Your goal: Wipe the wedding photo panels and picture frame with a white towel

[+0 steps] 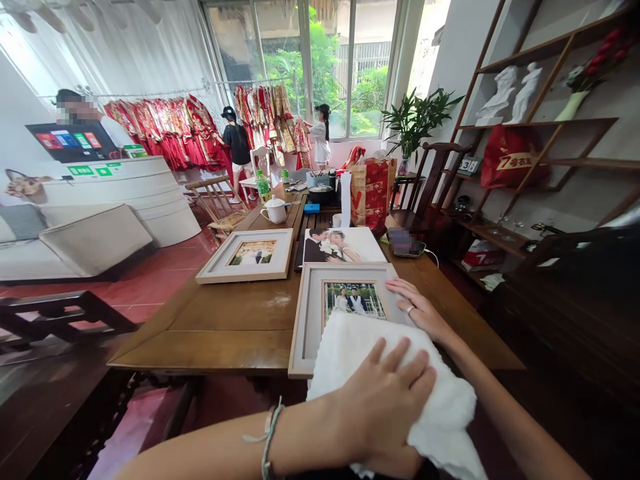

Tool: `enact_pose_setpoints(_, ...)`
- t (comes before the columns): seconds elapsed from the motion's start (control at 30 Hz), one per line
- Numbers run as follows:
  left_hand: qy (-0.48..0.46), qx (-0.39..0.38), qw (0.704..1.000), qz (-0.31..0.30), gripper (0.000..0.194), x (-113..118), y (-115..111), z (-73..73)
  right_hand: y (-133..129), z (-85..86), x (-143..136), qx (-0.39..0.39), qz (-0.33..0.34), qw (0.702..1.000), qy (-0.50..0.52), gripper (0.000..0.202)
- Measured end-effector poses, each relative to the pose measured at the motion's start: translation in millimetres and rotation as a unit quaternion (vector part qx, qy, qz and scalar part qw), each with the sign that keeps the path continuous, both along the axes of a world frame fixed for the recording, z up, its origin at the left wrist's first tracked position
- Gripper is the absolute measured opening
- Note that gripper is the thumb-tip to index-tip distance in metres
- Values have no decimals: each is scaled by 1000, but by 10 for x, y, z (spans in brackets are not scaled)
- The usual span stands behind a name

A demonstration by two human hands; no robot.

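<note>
A picture frame (306,313) with a light wood border and a small photo of a couple lies face up at the table's near edge. White cloth (350,347) covers its lower right part and hangs past the edge. My left hand (390,393) lies on the cloth, palm down with fingers spread; its thumb is mostly hidden. On the frame's right side rests my right hand (420,310), a ring on one finger, its fingers stretched out over the border. A second frame (217,268) lies to the left, and a large couple photo (367,245) just behind.
Behind the frames on the wooden table (200,327) stand a white lidded cup (275,210), a green bottle (263,187) and a red-and-tan paper bag (373,193). A phone (406,244) with a cable lies at right. Several people are in the background near red garments (170,130).
</note>
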State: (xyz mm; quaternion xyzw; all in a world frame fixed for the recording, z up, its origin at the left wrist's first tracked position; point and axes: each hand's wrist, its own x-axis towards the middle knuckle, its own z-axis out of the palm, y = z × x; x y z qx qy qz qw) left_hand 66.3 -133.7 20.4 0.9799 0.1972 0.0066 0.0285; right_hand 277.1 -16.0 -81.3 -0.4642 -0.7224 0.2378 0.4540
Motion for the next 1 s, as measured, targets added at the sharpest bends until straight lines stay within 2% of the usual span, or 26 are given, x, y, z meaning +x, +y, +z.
enact_pose_setpoints(0.1, 3, 2, 999, 33, 74, 49, 51, -20, 6, -2, 14, -2, 6, 1000, -2, 33)
enact_pose_setpoints(0.33, 37, 23, 988, 147, 75, 248, 460, -132, 48, -20, 67, 15, 42, 999, 17, 39)
enact_pose_setpoints(0.5, 78, 32, 959, 270, 72, 219, 841, -120, 14, 6, 37, 0, 19, 1000, 2, 32)
enact_pose_setpoints(0.57, 62, 68, 954, 287, 72, 149, 1061, -138, 0, 14, 25, -5, 11, 1000, -5, 32)
enact_pose_setpoints(0.7, 23, 132, 954, 269, 72, 70, 1378, -225, -7, 24, 17, -8, 12, 1000, -9, 34)
enact_pose_setpoints(0.77, 36, 110, 958, 263, 72, 53, 1374, -238, -6, 25, 17, -8, 9, 1000, -7, 34)
enact_pose_setpoints(0.83, 60, 66, 966, 242, 70, 15, 1229, -196, -5, 24, 16, -5, 7, 1000, -5, 34)
enact_pose_setpoints(0.93, 90, 6, 976, 197, 68, -101, 797, -42, -6, 23, 13, -3, 11, 1000, -5, 33)
enact_pose_setpoints(1.0, 109, -23, 975, 191, 70, -198, 478, 71, -8, 27, 9, -5, 13, 1000, -6, 33)
